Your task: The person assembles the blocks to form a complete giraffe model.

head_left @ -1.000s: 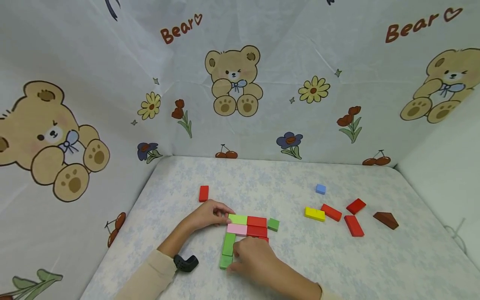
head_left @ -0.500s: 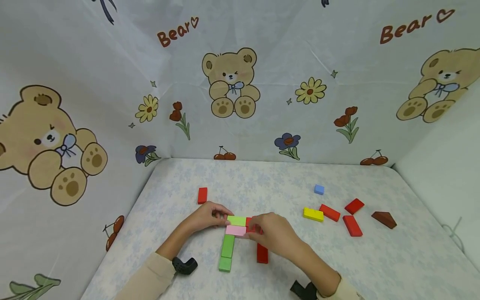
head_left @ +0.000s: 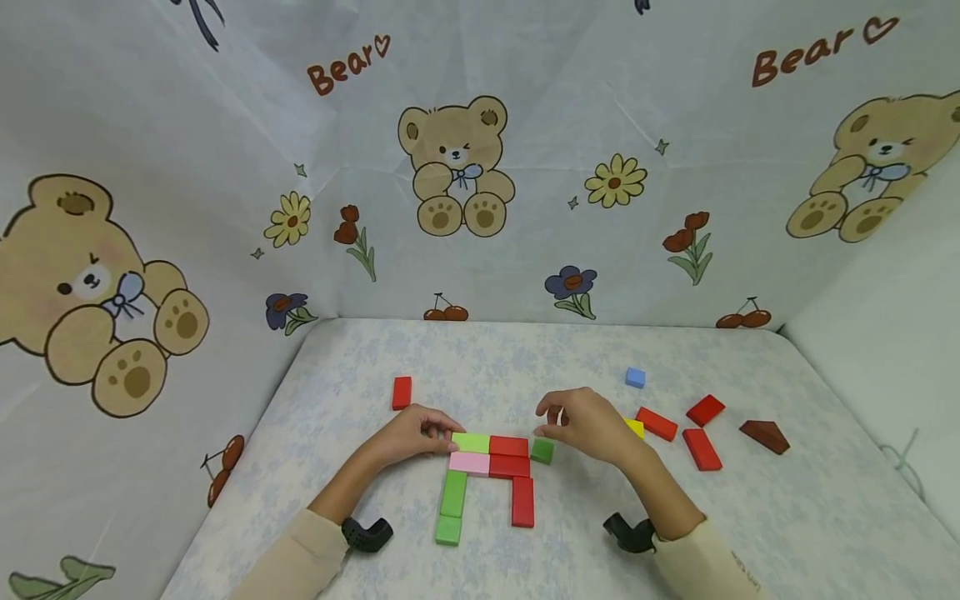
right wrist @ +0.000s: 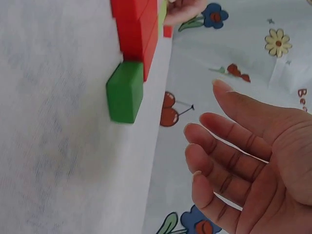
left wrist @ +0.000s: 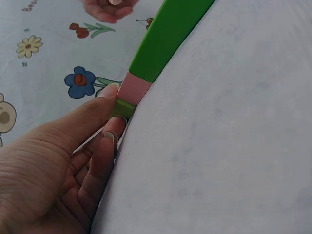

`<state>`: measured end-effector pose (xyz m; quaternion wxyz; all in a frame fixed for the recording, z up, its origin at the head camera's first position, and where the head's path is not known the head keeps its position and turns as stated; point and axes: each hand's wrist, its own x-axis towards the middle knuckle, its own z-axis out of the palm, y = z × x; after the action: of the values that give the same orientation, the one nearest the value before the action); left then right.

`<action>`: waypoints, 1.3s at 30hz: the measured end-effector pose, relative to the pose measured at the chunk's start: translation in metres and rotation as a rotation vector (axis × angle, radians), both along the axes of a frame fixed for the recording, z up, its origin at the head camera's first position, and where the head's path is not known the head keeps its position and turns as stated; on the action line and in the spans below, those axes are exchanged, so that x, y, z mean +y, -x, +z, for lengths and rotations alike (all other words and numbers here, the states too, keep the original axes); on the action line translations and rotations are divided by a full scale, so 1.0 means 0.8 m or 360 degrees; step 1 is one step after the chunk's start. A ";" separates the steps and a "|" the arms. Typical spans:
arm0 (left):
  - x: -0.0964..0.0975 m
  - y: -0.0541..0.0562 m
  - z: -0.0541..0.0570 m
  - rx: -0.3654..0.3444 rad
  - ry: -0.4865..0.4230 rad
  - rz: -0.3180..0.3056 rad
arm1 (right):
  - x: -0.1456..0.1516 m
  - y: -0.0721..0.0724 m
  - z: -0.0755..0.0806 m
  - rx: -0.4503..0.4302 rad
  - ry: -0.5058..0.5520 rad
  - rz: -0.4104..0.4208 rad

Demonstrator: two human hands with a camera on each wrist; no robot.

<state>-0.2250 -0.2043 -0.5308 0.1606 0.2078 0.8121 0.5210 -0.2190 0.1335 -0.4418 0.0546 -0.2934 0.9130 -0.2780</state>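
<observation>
On the table, wooden blocks lie together in a figure with two legs. Its top row joins a light green block (head_left: 471, 442) and a red block (head_left: 508, 447); below them are a pink block (head_left: 469, 464) and another red one. Two green blocks (head_left: 453, 493) form the left leg, a red block (head_left: 522, 502) the right. My left hand (head_left: 417, 432) pinches the outer end of the light green block between thumb and fingertips, as the left wrist view also shows. My right hand (head_left: 581, 423), fingers loosely bent and holding nothing, hovers over a small green block (right wrist: 125, 92) beside the figure.
Farther right lie a partly hidden yellow block (head_left: 634, 427), several red blocks (head_left: 702, 450), a brown angular block (head_left: 765, 436) and a small blue block (head_left: 635, 377). One red block (head_left: 402, 392) lies behind my left hand. A bear-printed cloth (head_left: 517, 275) stands behind the table.
My right hand has moved from the figure's lower part up over its red blocks, then off to the right. The right leg and small green block are uncovered. My left hand stays put.
</observation>
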 end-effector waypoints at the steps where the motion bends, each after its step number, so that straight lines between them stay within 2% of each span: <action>1: 0.000 0.000 -0.001 0.0004 0.0009 0.0000 | 0.004 0.002 -0.002 -0.0016 -0.0012 -0.0011; 8: -0.003 0.001 -0.007 0.0037 0.0054 0.0029 | 0.016 0.013 -0.014 -0.0103 -0.0110 0.0006; 16: -0.001 -0.004 -0.002 0.0010 0.0007 0.0026 | 0.012 0.012 -0.021 -0.0258 -0.0291 -0.0018; 31: 0.000 -0.005 -0.007 0.0005 0.0029 0.0026 | 0.014 0.011 -0.033 -0.0250 -0.0282 0.0090; 39: -0.001 0.000 -0.004 0.0032 0.0039 0.0012 | 0.014 0.012 -0.032 -0.0238 -0.0290 0.0057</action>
<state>-0.2247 -0.2048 -0.5338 0.1531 0.2079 0.8209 0.5094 -0.2287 0.1443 -0.4670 0.1540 -0.2819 0.9225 -0.2140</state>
